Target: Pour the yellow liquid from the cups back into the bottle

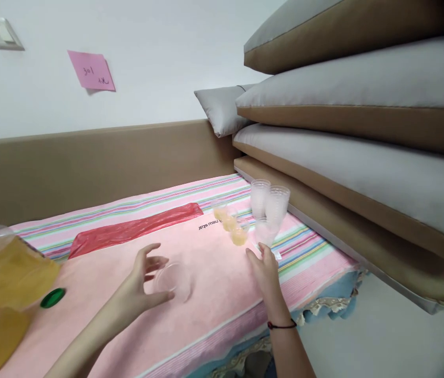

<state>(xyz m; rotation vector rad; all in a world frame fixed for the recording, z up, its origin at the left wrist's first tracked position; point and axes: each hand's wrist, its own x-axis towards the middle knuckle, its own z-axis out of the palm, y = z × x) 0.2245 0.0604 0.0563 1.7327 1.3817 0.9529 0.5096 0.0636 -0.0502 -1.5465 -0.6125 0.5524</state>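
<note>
My left hand point(145, 283) curls round a clear plastic cup point(180, 283), which looks tilted and slightly blurred over the pink cloth. The thumb lies on the near side of its rim and the fingers on the far side. My right hand point(267, 268) is open, thumb and index finger apart, beside a short group of clear cups point(265, 231). Whether its fingertips touch them I cannot tell. Just behind stand two tall stacks of clear cups, a left stack point(260, 199) and a right stack point(277, 205). Several cups with yellow liquid point(239, 235) stand in a row left of these.
A large clear container of yellow liquid point(12, 273) is at the left, with a green cap point(53, 297) beside it. A red plastic bag point(135, 228) lies behind the pink cloth point(115, 273). Stacked grey-brown cushions point(348, 126) rise at the right.
</note>
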